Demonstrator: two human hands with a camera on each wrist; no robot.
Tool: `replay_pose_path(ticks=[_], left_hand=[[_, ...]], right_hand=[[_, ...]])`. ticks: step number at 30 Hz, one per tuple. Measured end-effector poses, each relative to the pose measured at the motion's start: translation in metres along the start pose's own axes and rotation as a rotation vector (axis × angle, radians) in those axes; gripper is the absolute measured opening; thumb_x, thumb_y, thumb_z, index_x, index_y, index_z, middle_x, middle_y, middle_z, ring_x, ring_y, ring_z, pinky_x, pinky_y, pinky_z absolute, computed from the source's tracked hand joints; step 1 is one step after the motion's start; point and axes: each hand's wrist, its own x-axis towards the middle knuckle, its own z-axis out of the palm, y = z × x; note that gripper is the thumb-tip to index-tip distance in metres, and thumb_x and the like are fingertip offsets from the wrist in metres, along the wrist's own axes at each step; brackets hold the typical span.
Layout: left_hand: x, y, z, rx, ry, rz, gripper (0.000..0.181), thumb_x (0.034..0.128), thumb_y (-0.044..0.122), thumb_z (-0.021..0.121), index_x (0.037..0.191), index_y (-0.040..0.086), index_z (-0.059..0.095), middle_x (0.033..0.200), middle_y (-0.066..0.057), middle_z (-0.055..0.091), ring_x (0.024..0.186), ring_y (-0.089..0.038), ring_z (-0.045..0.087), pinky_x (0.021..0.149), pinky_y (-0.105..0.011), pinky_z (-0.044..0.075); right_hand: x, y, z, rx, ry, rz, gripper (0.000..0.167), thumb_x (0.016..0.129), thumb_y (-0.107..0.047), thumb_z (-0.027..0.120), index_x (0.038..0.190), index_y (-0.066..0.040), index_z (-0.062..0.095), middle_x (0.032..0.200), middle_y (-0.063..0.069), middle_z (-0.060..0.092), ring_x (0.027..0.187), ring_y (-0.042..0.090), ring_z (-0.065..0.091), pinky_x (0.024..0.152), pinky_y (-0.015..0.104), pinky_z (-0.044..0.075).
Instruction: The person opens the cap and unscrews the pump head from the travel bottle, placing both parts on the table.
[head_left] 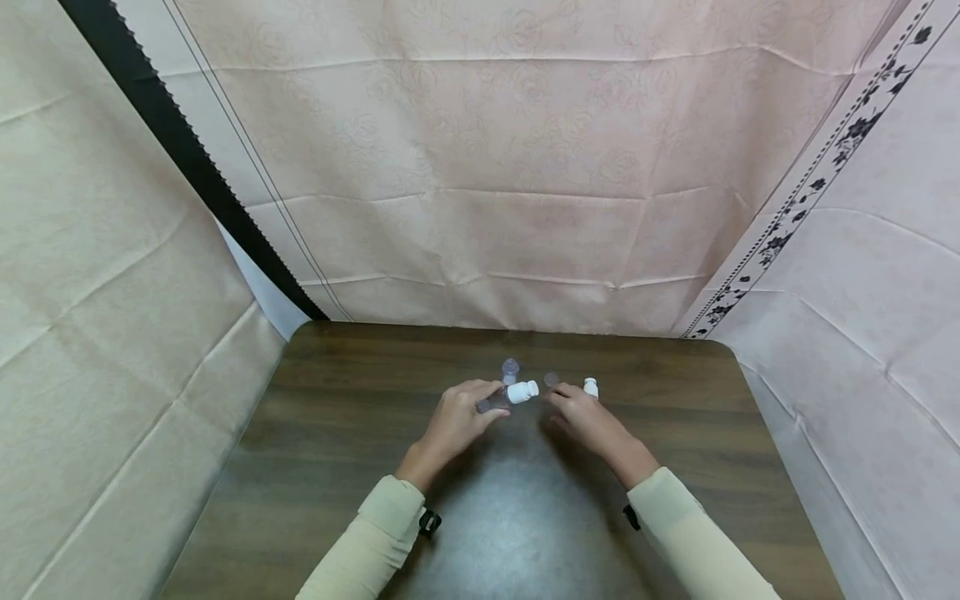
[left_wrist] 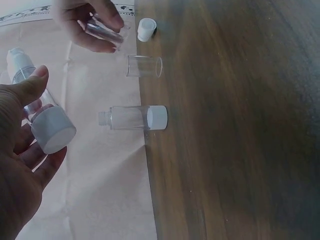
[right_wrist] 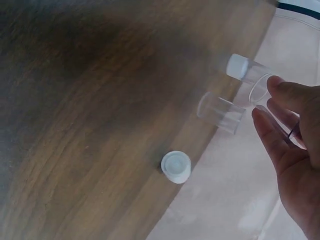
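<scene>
My left hand (head_left: 459,414) grips a clear pump bottle by its sides, tilted, with its white pump top (head_left: 522,392) pointing toward the right hand and its white base (left_wrist: 53,129) toward the wrist. The right hand (head_left: 585,417) pinches a clear tube-like piece (left_wrist: 104,31), apart from that bottle; the fingers partly hide it. Between and beyond the hands, a second clear bottle (left_wrist: 129,118) with a white base stands on the table. Beside it is a clear open cylinder (right_wrist: 220,114). A small white pump top (right_wrist: 176,166) stands close to the right hand.
The brown wooden table (head_left: 510,517) has rounded far corners. Pale cloth (head_left: 480,233) hangs behind its far edge, with more cloth along both sides. The small parts sit near the far edge.
</scene>
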Motion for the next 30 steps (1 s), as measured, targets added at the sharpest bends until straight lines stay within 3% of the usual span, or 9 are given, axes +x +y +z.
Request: replay_pose_path(ticks=[6,16,30], left_hand=[[-0.001,-0.002,-0.001,0.003,0.017,0.004,0.046,0.0779,0.023,0.09,0.117,0.003,0.077,0.108,-0.01,0.078,0.097,-0.021,0.075,0.081,-0.032,0.062],[-0.003,-0.006,0.0,0.005,-0.012,-0.009,0.046,0.0801,0.025,0.089,0.119,0.004,0.076,0.11,-0.008,0.078,0.099,-0.021,0.075,0.082,-0.032,0.062],[-0.005,-0.007,-0.001,0.008,-0.045,-0.046,0.043,0.0823,0.025,0.087,0.12,0.007,0.076,0.111,-0.007,0.078,0.1,-0.019,0.075,0.082,-0.031,0.062]], right_hand=[[0.001,0.003,0.011,-0.019,-0.117,0.016,0.018,0.088,0.0,0.079,0.103,-0.001,0.071,0.107,0.015,0.067,0.093,0.028,0.067,0.078,0.041,0.058],[0.003,0.005,0.028,-0.083,-0.213,0.011,0.016,0.091,-0.006,0.077,0.105,-0.004,0.071,0.107,0.013,0.065,0.088,0.026,0.063,0.075,0.039,0.057],[0.004,0.003,0.037,-0.153,-0.242,-0.025,0.013,0.094,0.001,0.071,0.105,-0.003,0.067,0.101,0.012,0.059,0.086,0.027,0.059,0.076,0.039,0.055]])
